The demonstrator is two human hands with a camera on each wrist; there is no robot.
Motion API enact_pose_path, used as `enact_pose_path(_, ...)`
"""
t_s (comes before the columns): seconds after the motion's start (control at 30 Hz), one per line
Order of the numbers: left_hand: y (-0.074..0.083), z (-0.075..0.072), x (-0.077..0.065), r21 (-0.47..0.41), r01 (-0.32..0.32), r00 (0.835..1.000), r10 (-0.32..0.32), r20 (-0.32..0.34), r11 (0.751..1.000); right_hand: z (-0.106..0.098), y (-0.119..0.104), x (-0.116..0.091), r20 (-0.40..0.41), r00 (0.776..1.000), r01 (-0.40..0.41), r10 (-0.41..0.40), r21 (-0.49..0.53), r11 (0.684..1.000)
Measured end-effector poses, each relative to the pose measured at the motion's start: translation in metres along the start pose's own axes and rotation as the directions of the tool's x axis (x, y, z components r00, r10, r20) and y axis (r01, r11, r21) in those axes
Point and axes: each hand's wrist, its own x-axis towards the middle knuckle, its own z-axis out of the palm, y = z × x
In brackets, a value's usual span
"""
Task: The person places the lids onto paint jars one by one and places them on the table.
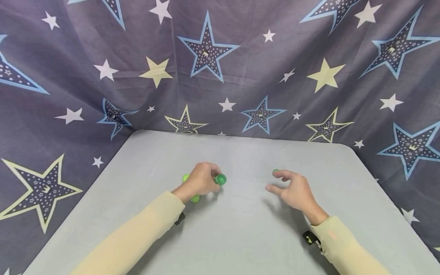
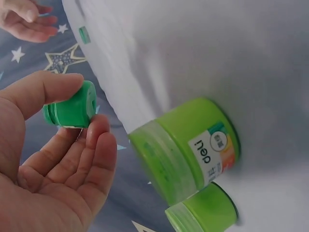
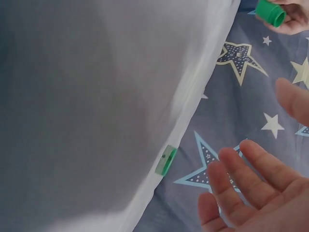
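My left hand holds a small dark green jar between thumb and fingers, tilted over the table. Its mouth is uncovered and faces toward the right hand, as the right wrist view shows its open rim. A round green lid lies on the table just beyond my right hand, which is partly in front of it in the head view. That hand hovers with fingers spread and holds nothing. Under the left wrist stand two light green jars, a nearer one labelled "deli" and another, both capped.
A pale grey cloth covers the table. Behind and beside it hangs a dark curtain printed with stars. Dark wrist-worn devices show at both cuffs, one by the right sleeve.
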Motion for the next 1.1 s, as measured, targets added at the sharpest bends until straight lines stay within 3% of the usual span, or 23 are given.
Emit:
enact_pose_path(0.57,0.006,-0.001,-0.014,-0.033,-0.048,0.999,0.049,0.014,0.998,-0.008,0.016,0.021,0.055,0.994,-0.093,0.096,-0.053,0.994)
enact_pose_path(1.1,0.015,0.003,-0.021,-0.024,-0.074,0.996,0.075,0.049,0.997,-0.012,0.028,0.042,0.076,0.988,-0.126,0.133,-0.091,0.988)
